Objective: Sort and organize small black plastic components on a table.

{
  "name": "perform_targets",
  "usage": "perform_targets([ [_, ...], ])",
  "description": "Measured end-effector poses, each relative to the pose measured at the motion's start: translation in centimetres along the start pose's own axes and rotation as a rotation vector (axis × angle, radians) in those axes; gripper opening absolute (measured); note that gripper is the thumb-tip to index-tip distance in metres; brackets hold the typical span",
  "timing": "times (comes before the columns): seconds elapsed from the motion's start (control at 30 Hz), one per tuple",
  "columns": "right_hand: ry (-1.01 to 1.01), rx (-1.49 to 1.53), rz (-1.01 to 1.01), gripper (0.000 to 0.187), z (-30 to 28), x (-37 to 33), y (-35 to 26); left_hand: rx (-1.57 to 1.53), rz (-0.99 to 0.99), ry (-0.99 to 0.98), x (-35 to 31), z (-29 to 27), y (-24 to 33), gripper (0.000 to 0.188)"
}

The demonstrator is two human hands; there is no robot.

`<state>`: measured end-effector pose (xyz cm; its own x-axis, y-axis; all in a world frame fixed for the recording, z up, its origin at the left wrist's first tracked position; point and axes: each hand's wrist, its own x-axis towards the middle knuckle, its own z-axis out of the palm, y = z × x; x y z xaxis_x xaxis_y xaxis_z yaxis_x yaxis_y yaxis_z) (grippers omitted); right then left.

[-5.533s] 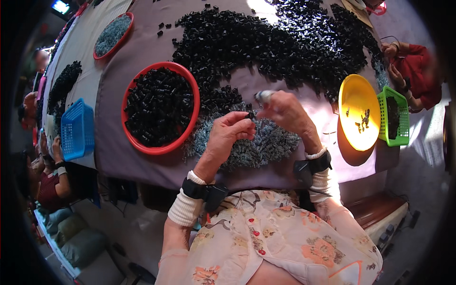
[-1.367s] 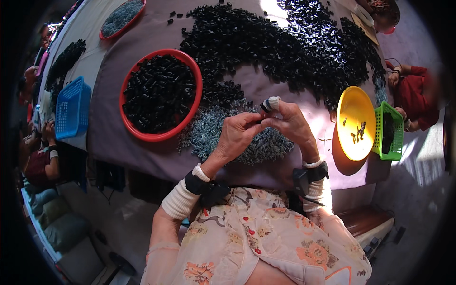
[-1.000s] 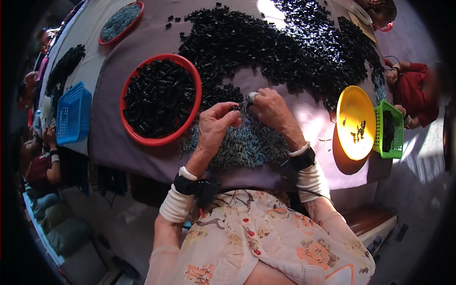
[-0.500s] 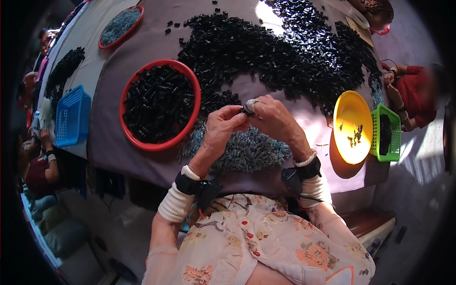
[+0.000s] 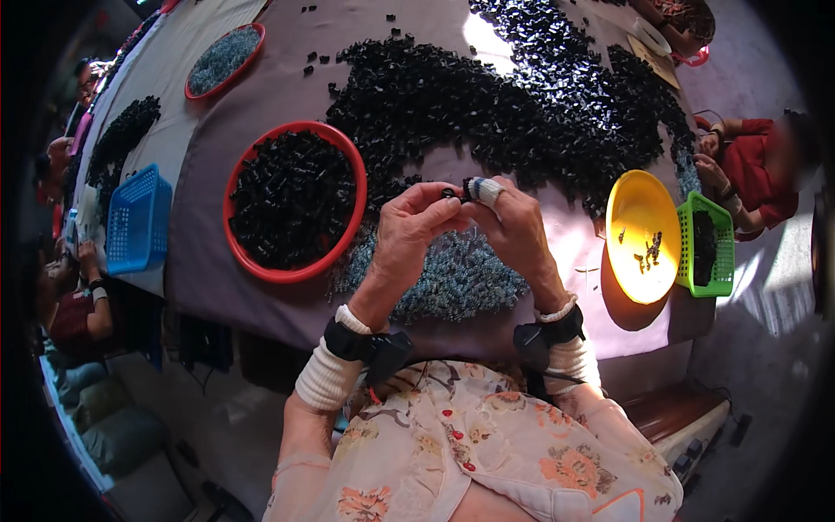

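My left hand point(image 5: 405, 239) and my right hand point(image 5: 517, 233) meet fingertip to fingertip above the table. Between the left thumb and index finger is pinched a small black plastic piece point(image 5: 448, 193). The right fingers are closed at a dark bit beside it, partly hidden; whether it is a second piece I cannot tell. A white and blue wrap point(image 5: 484, 190) covers one right fingertip. Just below the hands lies a heap of small grey-blue metallic-looking parts point(image 5: 461, 283). Beyond them spreads a large pile of black plastic pieces point(image 5: 435, 100).
To the left stand a red basin point(image 5: 252, 271) full of black pieces and a blue basket point(image 5: 139, 222). A yellow plate point(image 5: 639, 196) with a few bits and a green basket point(image 5: 722, 270) are at right. A person in red point(image 5: 764, 170) works there; farther back sits another red basin point(image 5: 261, 36).
My hands have spread slightly, and the right hand has turned, bringing its wrapped fingertip upright. More of the black piece shows now. The whole view has shifted a little.
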<state>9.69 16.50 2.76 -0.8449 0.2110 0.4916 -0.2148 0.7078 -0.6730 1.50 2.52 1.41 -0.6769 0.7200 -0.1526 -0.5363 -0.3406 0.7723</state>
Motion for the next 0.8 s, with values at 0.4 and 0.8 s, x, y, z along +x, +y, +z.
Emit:
perform_targets([
  [0.4,0.043,-0.136,-0.114,0.016,-1.7,0.7,-0.3,0.278,0.153,0.007,-0.5,0.7,-0.3,0.019],
  [0.8,-0.073,-0.295,-0.253,0.018,-1.9,1.4,-0.7,0.481,0.2,0.061,-0.3,0.3,-1.0,0.02],
])
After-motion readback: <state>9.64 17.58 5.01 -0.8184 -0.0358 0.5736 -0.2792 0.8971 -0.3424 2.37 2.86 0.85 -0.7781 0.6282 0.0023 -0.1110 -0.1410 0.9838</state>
